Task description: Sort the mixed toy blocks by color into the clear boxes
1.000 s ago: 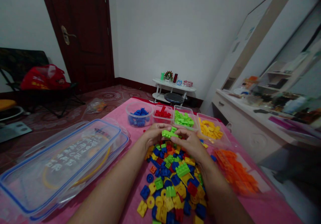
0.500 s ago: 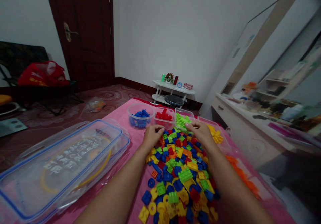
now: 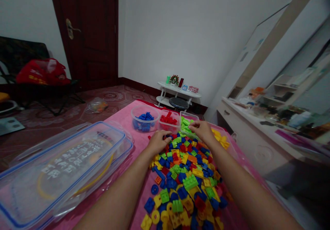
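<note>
A long pile of mixed toy building bricks point(image 3: 184, 178) in red, blue, green, yellow and orange lies between my forearms. My left hand point(image 3: 157, 143) is at the pile's far left edge, fingers curled and thumb close to them; whatever they hold is hidden. My right hand point(image 3: 205, 132) is over the near edge of the tub of green bricks point(image 3: 185, 124), with its fingertips pinched together. What is in that pinch is too small to make out. Just beyond my left hand stands a tub of red bricks point(image 3: 168, 119).
A round tub of blue bricks point(image 3: 144, 120) stands at the back left, and yellow bricks point(image 3: 220, 139) lie in a tub beyond my right wrist. Large clear lids with blue rims point(image 3: 113, 128) cover the left of the pink cloth point(image 3: 123, 115). A dresser point(image 3: 257, 137) is at the right.
My left hand has shifted slightly right and nearer over the pile. My right hand has moved a little left and up, closer to the green bricks.
</note>
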Tool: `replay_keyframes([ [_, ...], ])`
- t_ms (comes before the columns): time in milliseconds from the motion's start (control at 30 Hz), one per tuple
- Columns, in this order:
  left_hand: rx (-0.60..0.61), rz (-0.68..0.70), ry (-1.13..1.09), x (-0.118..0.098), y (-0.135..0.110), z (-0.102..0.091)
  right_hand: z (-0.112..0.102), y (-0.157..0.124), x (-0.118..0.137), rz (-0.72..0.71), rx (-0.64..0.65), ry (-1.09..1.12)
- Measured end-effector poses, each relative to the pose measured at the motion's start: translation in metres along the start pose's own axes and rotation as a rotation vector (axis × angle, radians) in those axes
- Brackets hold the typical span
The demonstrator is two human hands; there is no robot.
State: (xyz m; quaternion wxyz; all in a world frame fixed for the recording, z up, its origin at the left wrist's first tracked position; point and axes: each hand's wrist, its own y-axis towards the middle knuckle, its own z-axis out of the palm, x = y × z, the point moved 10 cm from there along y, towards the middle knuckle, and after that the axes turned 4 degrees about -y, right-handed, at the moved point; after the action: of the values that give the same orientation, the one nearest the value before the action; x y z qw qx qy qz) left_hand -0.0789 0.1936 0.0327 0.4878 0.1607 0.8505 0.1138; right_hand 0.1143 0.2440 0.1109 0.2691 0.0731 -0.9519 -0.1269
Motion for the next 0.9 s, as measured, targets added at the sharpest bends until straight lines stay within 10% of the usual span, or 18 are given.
replay_keyframes([
  [300, 0.144, 0.177, 0.254, -0.030, -0.007, 0.018, 0.055, -0.079, 0.033, -0.147, 0.230, -0.279],
  [567, 0.088, 0.163, 0.233, -0.030, -0.005, 0.013, 0.030, -0.095, 0.044, -0.099, 0.076, -0.213],
  [900, 0.042, 0.179, 0.207, -0.030, -0.005, 0.009, 0.044, -0.124, 0.081, -0.239, 0.221, -0.411],
])
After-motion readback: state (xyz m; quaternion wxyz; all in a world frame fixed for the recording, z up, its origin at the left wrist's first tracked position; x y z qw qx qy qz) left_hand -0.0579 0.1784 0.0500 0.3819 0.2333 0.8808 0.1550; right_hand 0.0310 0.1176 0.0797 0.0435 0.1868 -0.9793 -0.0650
